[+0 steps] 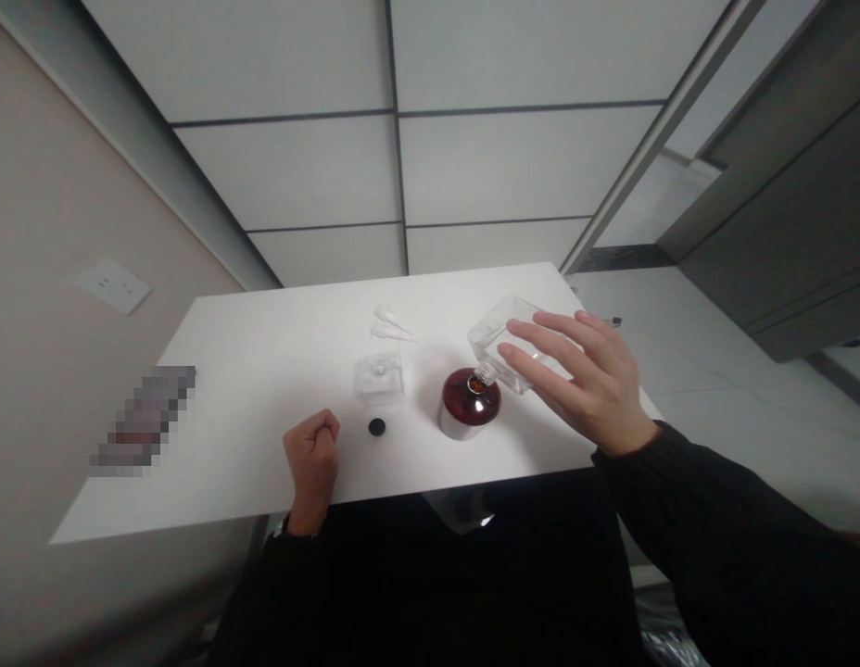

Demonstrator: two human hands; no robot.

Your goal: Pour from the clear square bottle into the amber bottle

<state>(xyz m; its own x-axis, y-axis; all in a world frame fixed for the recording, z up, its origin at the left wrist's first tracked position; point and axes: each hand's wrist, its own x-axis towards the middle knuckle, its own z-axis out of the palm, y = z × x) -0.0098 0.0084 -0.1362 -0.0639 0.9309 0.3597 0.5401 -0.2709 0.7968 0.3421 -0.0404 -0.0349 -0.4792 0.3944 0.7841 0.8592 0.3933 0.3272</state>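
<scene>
My right hand (583, 375) holds a clear square bottle (503, 333), tilted so that its neck meets the mouth of a dark red-brown bottle (470, 403). That round bottle stands upright near the front edge of the white table (242, 343). My left hand (313, 449) is a closed fist over the table's front edge; whether it holds anything is hidden. Between the hands, a second clear square container (380, 378) stands upright, with a small black cap (376, 427) in front of it. Behind the container lie clear, thin-tipped pieces (392, 326).
A pixelated flat object (145, 421) lies at the table's left end. White panels (333, 167) rise behind the table. On the left wall is a socket (115, 285). A small dark-ended item (613, 321) shows beyond the right edge.
</scene>
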